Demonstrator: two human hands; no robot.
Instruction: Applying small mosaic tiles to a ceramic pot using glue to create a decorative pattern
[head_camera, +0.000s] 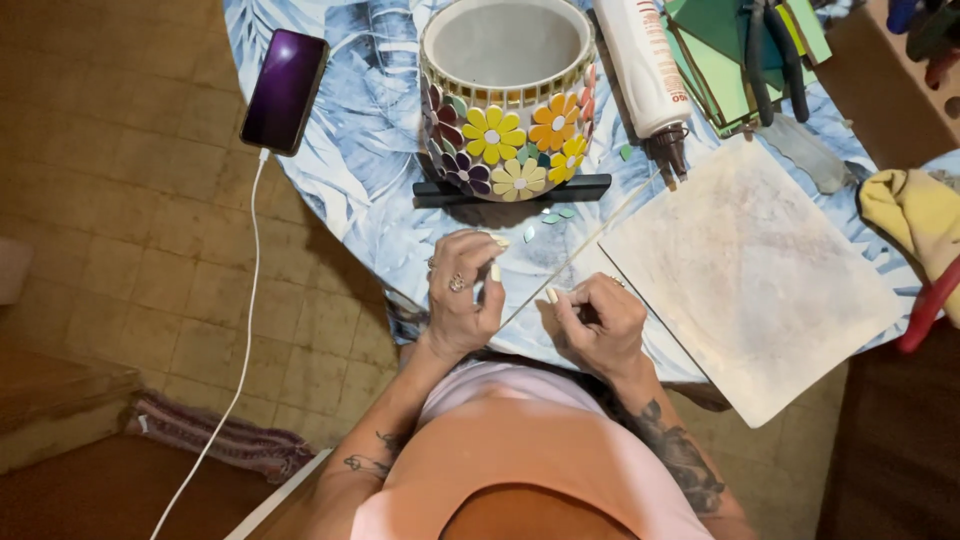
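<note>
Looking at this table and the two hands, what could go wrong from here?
1. The phone lies at the table's edge, and its white cable hangs to the floor; a foot catching it might pull the phone down.
2. The flower pot lies on its side on a dark stand; a push could roll it.
3. Small loose tiles lie close to the left hand and right hand; a sleeve might sweep them off.

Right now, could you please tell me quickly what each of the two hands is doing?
Left hand: fingers curled, thumb raised; whether it holds anything cannot be told.
Right hand: closed in a pinch grip on a thin stick.
</note>
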